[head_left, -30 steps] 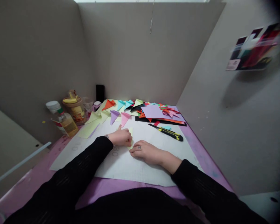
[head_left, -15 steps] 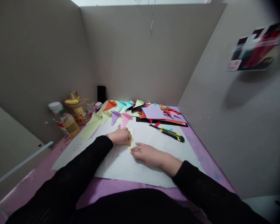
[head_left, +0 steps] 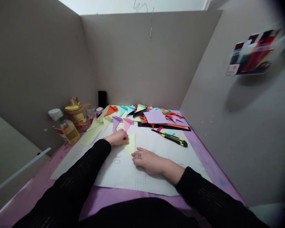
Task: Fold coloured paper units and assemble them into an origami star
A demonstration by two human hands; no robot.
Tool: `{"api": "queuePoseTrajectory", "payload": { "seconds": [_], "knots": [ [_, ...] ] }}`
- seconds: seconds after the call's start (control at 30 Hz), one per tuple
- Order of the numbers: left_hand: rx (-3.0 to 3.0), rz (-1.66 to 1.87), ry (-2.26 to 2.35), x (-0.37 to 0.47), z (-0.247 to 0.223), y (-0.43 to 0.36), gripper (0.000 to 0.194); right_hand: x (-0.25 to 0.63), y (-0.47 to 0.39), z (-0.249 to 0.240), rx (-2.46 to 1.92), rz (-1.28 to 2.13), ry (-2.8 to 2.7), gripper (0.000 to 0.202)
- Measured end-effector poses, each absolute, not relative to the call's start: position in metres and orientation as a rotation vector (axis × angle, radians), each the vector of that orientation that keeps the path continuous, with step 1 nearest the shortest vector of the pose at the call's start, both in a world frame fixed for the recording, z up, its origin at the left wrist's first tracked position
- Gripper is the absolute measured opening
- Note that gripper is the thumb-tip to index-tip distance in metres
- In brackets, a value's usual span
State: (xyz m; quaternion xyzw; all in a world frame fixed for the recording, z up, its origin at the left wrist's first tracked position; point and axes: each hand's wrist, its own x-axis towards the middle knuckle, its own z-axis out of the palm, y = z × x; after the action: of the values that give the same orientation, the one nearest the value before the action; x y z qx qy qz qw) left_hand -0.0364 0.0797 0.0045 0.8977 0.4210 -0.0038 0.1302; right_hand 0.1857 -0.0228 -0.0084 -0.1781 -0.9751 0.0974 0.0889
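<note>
A pale yellow-green piece of folding paper (head_left: 131,146), triangular in outline, lies between my hands on a large white sheet (head_left: 156,182). My left hand (head_left: 118,138) is closed, its curled fingers gripping the paper's left corner. With fingers stretched out and lying low, my right hand (head_left: 147,160) touches the bottom corner; a ring shows on one finger. Just beyond my left hand stand a folded purple paper piece (head_left: 116,122) and a folded pink piece (head_left: 127,123). To the right lies a black and yellow utility knife (head_left: 172,138).
At the back, a lilac square sheet (head_left: 155,116) tops a pile of coloured folded papers. A bottle of yellowish liquid (head_left: 70,130), a lidded cup (head_left: 77,117) and a black phone-like object (head_left: 102,99) stand at the left. Grey partitions (head_left: 142,60) enclose the pink-covered table.
My left hand has moved left with the paper's left corner, and the narrow strip now shows as a wider triangle. My right hand has barely moved. The view has tilted slightly.
</note>
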Motion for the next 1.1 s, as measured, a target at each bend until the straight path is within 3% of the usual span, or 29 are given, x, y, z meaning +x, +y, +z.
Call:
{"api": "queuePoseTrajectory", "payload": {
  "seconds": [0.7,0.83,1.1],
  "knots": [
    [2.525,-0.005,1.355,-0.032,0.001,0.078,0.018,0.179,-0.026,-0.010,-0.421,0.300,-2.791,0.010],
    [2.534,0.015,1.466,-0.031,0.001,0.072,0.026,0.179,-0.026,-0.013,-0.397,0.271,-2.810,0.006],
    [2.561,0.253,1.764,-0.034,-0.017,0.044,0.042,0.183,-0.027,-0.017,-0.400,0.275,-2.796,0.036]
  ]
}}
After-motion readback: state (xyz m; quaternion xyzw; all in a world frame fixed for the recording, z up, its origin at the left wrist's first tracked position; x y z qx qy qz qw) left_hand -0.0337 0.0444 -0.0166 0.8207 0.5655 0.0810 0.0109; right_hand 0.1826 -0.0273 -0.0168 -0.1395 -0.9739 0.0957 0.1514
